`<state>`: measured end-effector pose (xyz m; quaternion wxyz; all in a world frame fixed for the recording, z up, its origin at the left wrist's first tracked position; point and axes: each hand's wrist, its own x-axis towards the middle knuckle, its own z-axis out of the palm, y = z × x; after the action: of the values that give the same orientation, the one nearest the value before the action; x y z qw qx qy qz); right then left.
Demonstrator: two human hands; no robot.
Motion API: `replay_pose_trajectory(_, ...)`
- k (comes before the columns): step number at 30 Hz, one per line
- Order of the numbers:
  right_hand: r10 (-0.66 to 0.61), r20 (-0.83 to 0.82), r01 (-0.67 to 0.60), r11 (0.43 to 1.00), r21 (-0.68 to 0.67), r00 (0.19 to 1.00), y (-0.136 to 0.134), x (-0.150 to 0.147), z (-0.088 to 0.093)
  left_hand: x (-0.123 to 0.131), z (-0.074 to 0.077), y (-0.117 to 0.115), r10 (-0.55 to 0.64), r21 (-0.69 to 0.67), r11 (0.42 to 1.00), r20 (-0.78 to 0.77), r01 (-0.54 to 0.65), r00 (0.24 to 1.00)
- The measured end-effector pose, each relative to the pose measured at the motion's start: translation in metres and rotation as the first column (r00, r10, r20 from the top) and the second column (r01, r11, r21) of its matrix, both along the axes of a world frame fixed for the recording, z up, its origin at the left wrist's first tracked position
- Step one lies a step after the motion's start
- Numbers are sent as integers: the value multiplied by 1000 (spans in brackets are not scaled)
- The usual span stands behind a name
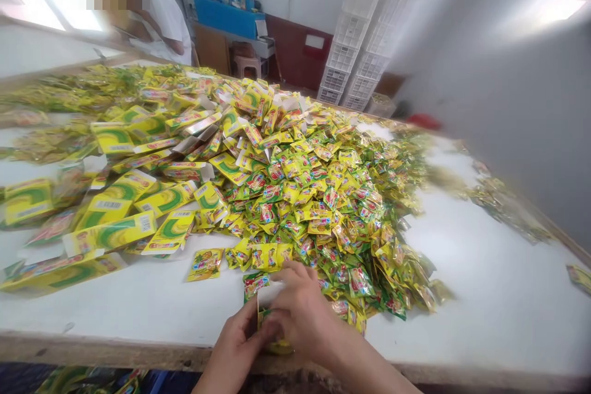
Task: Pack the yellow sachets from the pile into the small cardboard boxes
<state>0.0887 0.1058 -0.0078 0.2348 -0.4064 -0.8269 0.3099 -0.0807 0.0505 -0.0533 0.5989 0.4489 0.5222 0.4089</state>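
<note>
Near the table's front edge, my left hand (240, 335) is wrapped round the left side of a small open carton (269, 297) with a white inner flap. My right hand (300, 305) is bent over the carton's top and right side, its fingers closed against it; their tips are partly hidden. Just behind the hands lies a large heap of small yellow and green packets (318, 197). One yellow packet (205, 264) lies apart, left of the hands. Yellow and green cartons (111, 231) are piled to the left, several with open flaps.
The white table (138, 314) has a wooden front edge (92, 348). Across it at the back left sits a person in a white shirt (170, 12). White crates (353, 43) are stacked by the wall, near a blue table (226, 15). More packets lie below the front edge.
</note>
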Motion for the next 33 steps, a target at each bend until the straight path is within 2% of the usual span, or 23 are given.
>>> replay_pose_trajectory(2, -131, -165, 114, 987, -111, 978, 1, 6, -3, -1, 3, -1, 66, -72, 995, 48, -62, 997)
replay_pose_trajectory(3, -217, -246, 161, 961, -226, 945, 1, 8, -5, -2, 4, -2, 116, -130, 986, 71, -106, 991)
replay_pose_trajectory(4, -301, -312, 173, 910, -377, 901, 1, 11, -9, -3, 6, -2, 165, -189, 971, 98, -144, 981)
replay_pose_trajectory(5, -374, -362, 138, 833, -535, 854, 1, 14, -13, -4, 9, -3, 202, -243, 956, 135, -165, 970)
replay_pose_trajectory(7, -466, -430, -52, 629, -775, 773, 2, 17, -21, -5, 16, -1, 212, -315, 940, 241, -131, 947)
replay_pose_trajectory(8, -491, -459, -168, 527, -833, 741, 3, 19, -23, -5, 20, 0, 191, -333, 939, 301, -85, 934)
replay_pose_trajectory(9, -510, -486, -263, 448, -854, 709, 3, 20, -25, -6, 24, 2, 171, -346, 937, 355, -40, 919)
replay_pose_trajectory(10, -523, -508, -331, 399, -855, 684, 4, 20, -26, -7, 29, 4, 159, -357, 934, 400, -6, 903)
replay_pose_trajectory(12, -540, -530, -393, 357, -848, 653, 4, 21, -25, -8, 36, 7, 153, -366, 930, 450, 25, 880)
replay_pose_trajectory(14, -551, -517, -378, 354, -856, 655, 3, 20, -24, -9, 41, 7, 156, -367, 930, 458, 27, 875)
replay_pose_trajectory(17, -534, -419, -259, 351, -900, 735, -1, 13, -25, -6, 43, 5, 137, -355, 934, 430, 28, 892)
replay_pose_trajectory(19, -521, -337, -98, 432, -897, 784, -2, 6, -26, -1, 43, 4, 134, -350, 937, 363, 1, 922)
replay_pose_trajectory(21, -518, -313, 38, 559, -828, 796, -2, -3, -27, 5, 45, 4, 197, -342, 934, 254, -103, 947)
replay_pose_trajectory(22, -511, -319, 69, 603, -795, 798, -1, -7, -27, 7, 47, 4, 241, -335, 929, 213, -161, 947)
replay_pose_trajectory(23, -500, -326, 70, 622, -780, 802, 0, -11, -28, 8, 50, 4, 281, -329, 921, 191, -209, 940)
replay_pose_trajectory(24, -486, -327, 50, 614, -788, 810, 1, -15, -28, 8, 52, 5, 312, -331, 913, 189, -239, 931)
replay_pose_trajectory(26, -453, -322, -12, 564, -826, 831, 3, -23, -29, 5, 58, 6, 340, -362, 898, 215, -249, 915)
replay_pose_trajectory(27, -448, -335, -31, 561, -827, 829, 5, -27, -28, 2, 60, 5, 343, -375, 894, 228, -243, 911)
replay_pose_trajectory(28, -445, -360, -37, 586, -809, 820, 7, -30, -27, 0, 61, 5, 347, -377, 894, 236, -244, 908)
replay_pose_trajectory(31, -419, -439, -5, 719, -695, 795, 14, -35, -21, -7, 53, 2, 367, -300, 906, 211, -298, 906)
replay_pose_trajectory(33, -372, -449, -40, 733, -680, 812, 19, -32, -18, -12, 40, 1, 397, -223, 903, 102, -368, 912)
